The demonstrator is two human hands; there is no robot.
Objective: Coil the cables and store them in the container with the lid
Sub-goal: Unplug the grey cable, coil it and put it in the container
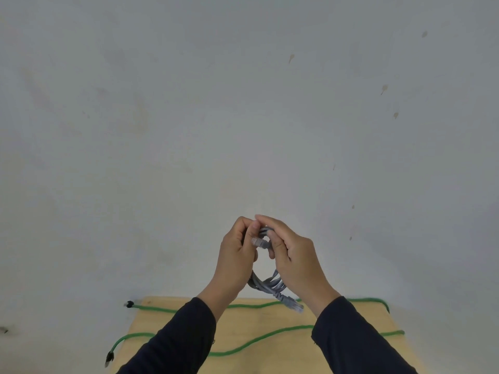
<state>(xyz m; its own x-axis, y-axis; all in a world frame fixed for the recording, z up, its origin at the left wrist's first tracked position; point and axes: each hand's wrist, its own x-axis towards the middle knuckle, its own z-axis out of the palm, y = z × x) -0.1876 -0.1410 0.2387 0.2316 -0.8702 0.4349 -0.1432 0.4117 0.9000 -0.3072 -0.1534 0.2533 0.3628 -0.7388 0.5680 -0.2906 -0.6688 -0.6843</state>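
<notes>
Two hands holding a coiled grey network cable above a wooden table, before a pale wall.

The pale wall fills most of the view; the light wooden table lies at the bottom edge, with two green cables stretched across it, their plugs hanging past its left edge. Dark sleeves cover both forearms. The left hand and right hand, fingers curled closed, pinch the top of the grey cable coil, held in the air above the table; one clear plug sits between the fingertips, the other hangs below.
</notes>
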